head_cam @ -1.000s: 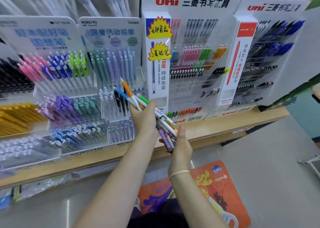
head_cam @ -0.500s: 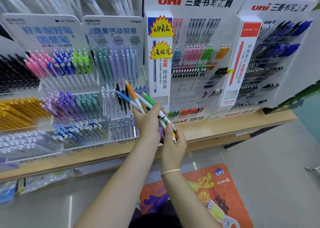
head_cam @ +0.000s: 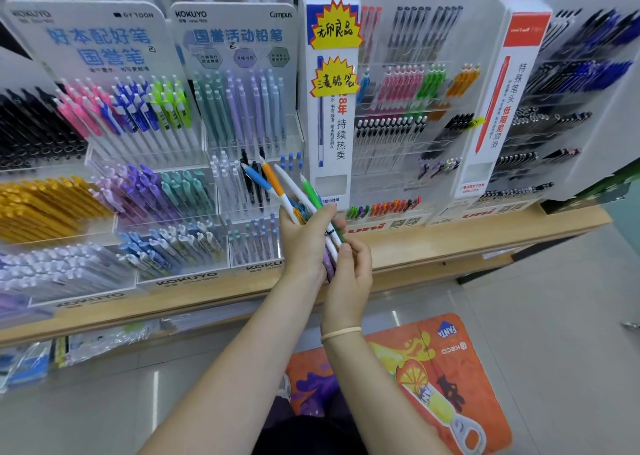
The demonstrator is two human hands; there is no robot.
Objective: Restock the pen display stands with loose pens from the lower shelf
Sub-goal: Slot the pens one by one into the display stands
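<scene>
Firmly, a bundle of loose pens [head_cam: 300, 198] is gripped in the left hand [head_cam: 306, 243], whose fingers are curled around the middle of the bundle. The coloured tips are fanned out above this hand: a blue one, an orange one, a white one and a green one are seen, all slanted up and to the left. The lower ends of the pens come out below the left hand, and there they are touched by the right hand [head_cam: 349, 274]. The fingers of the right hand are bent around these lower ends, and a white pen seems to be pinched at the fingertips [head_cam: 346, 246], but which pen exactly is taken cannot be told.

The middle part of the bundle is hidden by the left palm, so the number of pens cannot be counted. The bundle is held just in front of the Kokuyo display stand [head_cam: 252, 177], near its lower compartments, without touching it. To the right the Uni display stand [head_cam: 408, 108] is seen, with its top cut off by the frame edge. Both stands are placed on a wooden shelf [head_cam: 450, 243].

Both forearms are stretched forward and upward from the bottom of the view, close beside each other. A thin band [head_cam: 341, 334] is worn on the right wrist. Below, an orange mat [head_cam: 450, 368] is lying on the floor.
</scene>
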